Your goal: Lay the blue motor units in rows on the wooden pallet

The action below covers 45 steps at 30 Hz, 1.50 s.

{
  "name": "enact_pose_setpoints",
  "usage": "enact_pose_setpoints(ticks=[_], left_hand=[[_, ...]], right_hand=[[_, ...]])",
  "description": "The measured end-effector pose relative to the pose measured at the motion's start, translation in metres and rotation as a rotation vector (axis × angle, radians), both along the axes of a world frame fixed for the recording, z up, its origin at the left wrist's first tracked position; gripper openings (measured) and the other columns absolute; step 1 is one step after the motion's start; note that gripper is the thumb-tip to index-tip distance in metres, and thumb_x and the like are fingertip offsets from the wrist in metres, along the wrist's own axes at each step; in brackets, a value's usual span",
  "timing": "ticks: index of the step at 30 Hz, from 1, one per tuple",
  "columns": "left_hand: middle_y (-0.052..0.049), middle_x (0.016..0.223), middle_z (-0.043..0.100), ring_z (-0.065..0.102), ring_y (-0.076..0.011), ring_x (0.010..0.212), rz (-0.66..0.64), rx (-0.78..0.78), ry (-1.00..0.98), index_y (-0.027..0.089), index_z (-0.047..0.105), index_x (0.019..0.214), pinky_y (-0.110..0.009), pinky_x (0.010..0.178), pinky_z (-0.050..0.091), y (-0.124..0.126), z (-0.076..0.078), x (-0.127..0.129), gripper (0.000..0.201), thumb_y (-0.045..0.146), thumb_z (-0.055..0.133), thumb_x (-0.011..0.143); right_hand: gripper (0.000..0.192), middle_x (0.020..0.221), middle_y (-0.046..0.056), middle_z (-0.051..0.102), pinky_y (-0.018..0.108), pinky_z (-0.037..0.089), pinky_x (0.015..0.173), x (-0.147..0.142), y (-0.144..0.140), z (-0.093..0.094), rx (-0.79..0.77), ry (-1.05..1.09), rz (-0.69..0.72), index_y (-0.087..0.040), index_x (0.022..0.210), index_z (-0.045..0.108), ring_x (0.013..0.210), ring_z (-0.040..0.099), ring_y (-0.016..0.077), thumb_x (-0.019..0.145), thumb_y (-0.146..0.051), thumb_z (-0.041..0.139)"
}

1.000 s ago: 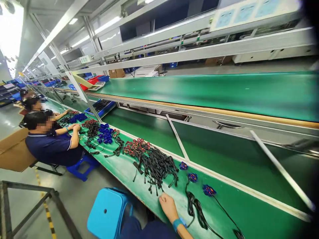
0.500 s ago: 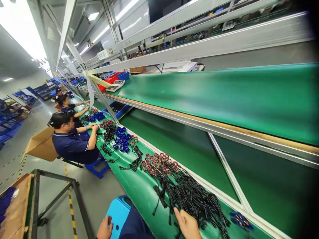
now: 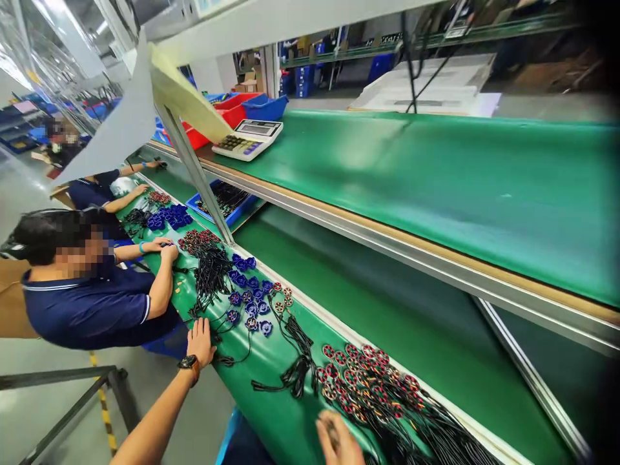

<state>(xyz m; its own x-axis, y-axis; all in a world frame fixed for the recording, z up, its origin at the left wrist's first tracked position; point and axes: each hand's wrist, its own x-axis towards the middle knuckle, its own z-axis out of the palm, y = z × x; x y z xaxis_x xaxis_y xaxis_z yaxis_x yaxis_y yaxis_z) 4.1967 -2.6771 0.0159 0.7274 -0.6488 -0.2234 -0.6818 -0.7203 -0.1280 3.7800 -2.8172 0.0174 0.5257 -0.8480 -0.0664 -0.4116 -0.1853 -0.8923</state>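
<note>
Now, left hand: (image 3: 201, 341) flat and open on the near edge of the green table (image 3: 271, 378), touching nothing else
Right hand: (image 3: 339, 442) blurred, grip cannot be told, just beside the red-coiled motors (image 3: 361, 374)
Motors: small, stiff, likely light but delicate at the windings; take by the rim
Leads: black wire bundle (image 3: 436, 436) at right, limp, tangles easily
Nearby: blue motors (image 3: 247, 300) farther left

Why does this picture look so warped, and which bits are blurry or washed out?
Head view: the wide lens bends the shelf rail and stretches the edges; the right hand at the bottom is smeared by motion, while the left hand on the bench edge is sharp; ceiling lights wash out the top left corner; the right edge fades to black; the co-worker's face is pixelated.
</note>
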Motion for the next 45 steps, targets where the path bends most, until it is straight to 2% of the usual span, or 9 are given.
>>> enact_pose_setpoints(ticks=[4, 8, 11, 14, 17, 21, 28, 34, 45], left_hand=[[-0.021, 0.143, 0.049, 0.038, -0.0369, 0.139, -0.225, 0.037, 0.070, 0.010, 0.045, 0.141, -0.051, 0.117, 0.023, -0.001, -0.005, 0.038, 0.074, 0.019, 0.070, 0.072], [-0.017, 0.124, 0.060, 0.048, -0.0344, 0.127, -0.381, 0.038, 0.094, 0.011, 0.060, 0.121, -0.050, 0.114, 0.027, -0.001, -0.004, 0.056, 0.037, 0.022, 0.061, 0.085], [-0.016, 0.114, 0.062, 0.051, -0.0331, 0.119, -0.451, 0.032, 0.116, 0.012, 0.063, 0.110, -0.050, 0.111, 0.031, -0.001, -0.005, 0.063, 0.024, 0.023, 0.055, 0.090], [-0.013, 0.106, 0.062, 0.053, -0.0310, 0.110, -0.486, 0.022, 0.143, 0.013, 0.063, 0.104, -0.050, 0.108, 0.033, 0.000, -0.006, 0.066, 0.019, 0.020, 0.049, 0.093], [-0.011, 0.099, 0.061, 0.054, -0.0287, 0.102, -0.494, 0.012, 0.168, 0.014, 0.062, 0.097, -0.052, 0.108, 0.031, 0.002, -0.004, 0.064, 0.021, 0.014, 0.042, 0.094], [-0.008, 0.093, 0.061, 0.054, -0.0271, 0.098, -0.553, 0.000, 0.217, 0.016, 0.062, 0.093, -0.053, 0.113, 0.024, 0.004, 0.003, 0.053, 0.019, 0.012, 0.043, 0.092], [-0.011, 0.093, 0.064, 0.056, -0.0293, 0.092, -0.470, 0.019, 0.475, 0.015, 0.061, 0.094, -0.045, 0.090, 0.041, 0.014, 0.020, 0.029, 0.016, 0.025, 0.049, 0.090], [-0.009, 0.096, 0.065, 0.056, -0.0294, 0.097, -0.381, 0.028, 0.527, 0.018, 0.060, 0.095, -0.045, 0.092, 0.037, 0.039, 0.026, 0.029, 0.014, 0.022, 0.053, 0.083], [-0.006, 0.087, 0.062, 0.054, -0.0258, 0.088, -0.332, -0.039, 0.541, 0.021, 0.054, 0.084, -0.041, 0.086, 0.036, 0.071, 0.023, 0.047, 0.005, 0.020, 0.050, 0.083]], right_hand=[[0.030, 0.093, 0.006, 0.071, 0.030, 0.058, 0.077, 0.138, -0.024, 0.022, -0.097, 0.082, 0.309, -0.022, 0.118, 0.059, 0.081, 0.070, 0.0193, 0.100, -0.035, 0.040], [0.043, 0.119, 0.012, 0.067, 0.038, 0.052, 0.097, 0.251, -0.064, 0.029, -0.367, 0.242, 0.444, -0.015, 0.134, 0.054, 0.110, 0.062, 0.0247, 0.093, -0.016, 0.039], [0.057, 0.133, 0.016, 0.060, 0.039, 0.045, 0.107, 0.311, -0.092, 0.024, -0.476, 0.361, 0.521, -0.008, 0.141, 0.048, 0.124, 0.054, 0.0255, 0.085, -0.007, 0.043], [0.063, 0.140, 0.015, 0.056, 0.039, 0.039, 0.112, 0.344, -0.104, 0.013, -0.480, 0.389, 0.568, -0.008, 0.141, 0.050, 0.130, 0.048, 0.0252, 0.078, -0.002, 0.046], [0.055, 0.134, 0.013, 0.059, 0.041, 0.040, 0.107, 0.342, -0.097, 0.007, -0.467, 0.425, 0.525, -0.012, 0.136, 0.056, 0.124, 0.049, 0.0260, 0.083, -0.003, 0.044], [0.044, 0.121, 0.014, 0.063, 0.043, 0.044, 0.094, 0.305, -0.059, 0.004, -0.454, 0.487, 0.412, -0.013, 0.126, 0.062, 0.111, 0.052, 0.0271, 0.088, -0.006, 0.039], [0.052, 0.146, 0.015, 0.049, 0.051, 0.037, 0.104, 0.276, 0.005, -0.031, -0.594, 0.600, 0.300, -0.018, 0.146, 0.047, 0.128, 0.044, 0.0335, 0.095, -0.018, 0.042], [0.070, 0.157, 0.017, 0.034, 0.051, 0.033, 0.113, 0.287, 0.012, -0.046, -0.625, 0.506, 0.308, -0.017, 0.158, 0.024, 0.144, 0.032, 0.0334, 0.091, -0.013, 0.044], [0.069, 0.154, 0.017, 0.038, 0.055, 0.038, 0.111, 0.277, 0.020, -0.056, -0.632, 0.410, 0.421, -0.018, 0.158, 0.024, 0.142, 0.036, 0.0325, 0.091, -0.010, 0.042]])
